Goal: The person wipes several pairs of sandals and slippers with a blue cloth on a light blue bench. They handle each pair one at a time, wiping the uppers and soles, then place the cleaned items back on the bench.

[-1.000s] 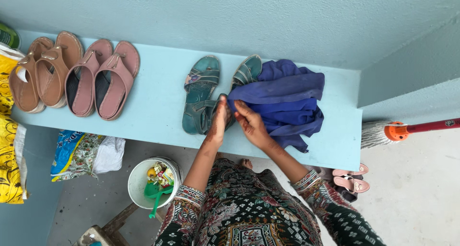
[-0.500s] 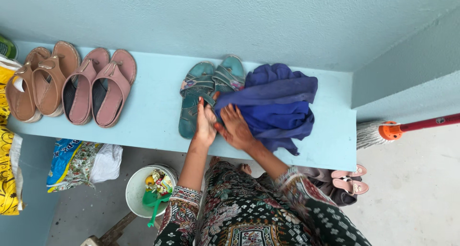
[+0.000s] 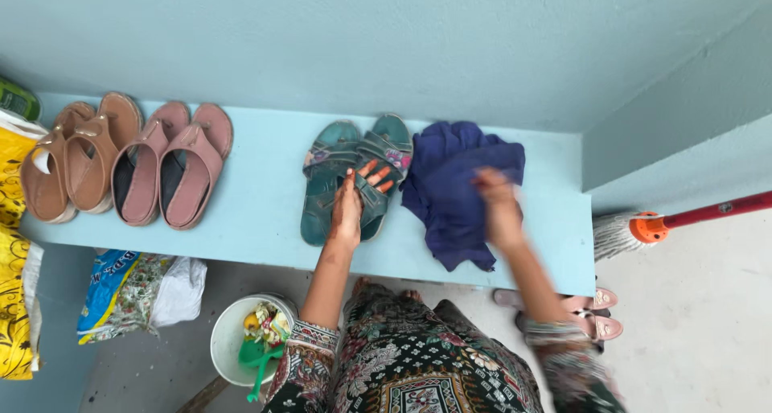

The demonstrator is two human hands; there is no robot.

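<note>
On the shelf (image 3: 257, 196) at frame centre, teal sandals (image 3: 354, 176) lie side by side, long axes running toward the wall, toes up-frame. Left hand (image 3: 350, 204) rests on them, fingers spread. Right hand (image 3: 498, 208), blurred, is over the blue cloth (image 3: 450, 188) just right; its finger state cannot be told. Brown sandals (image 3: 68, 168) and pink sandals (image 3: 169, 168) sit far left; bucket (image 3: 229, 332) below, mop (image 3: 643, 228) at right.

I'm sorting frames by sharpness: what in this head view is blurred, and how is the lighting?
Head view: the right hand and its sleeve smear with motion over the blue cloth; the left hand on the teal sandals is sharp; the light is soft and even, with no glare and only faint shadows on the ledge.
</note>
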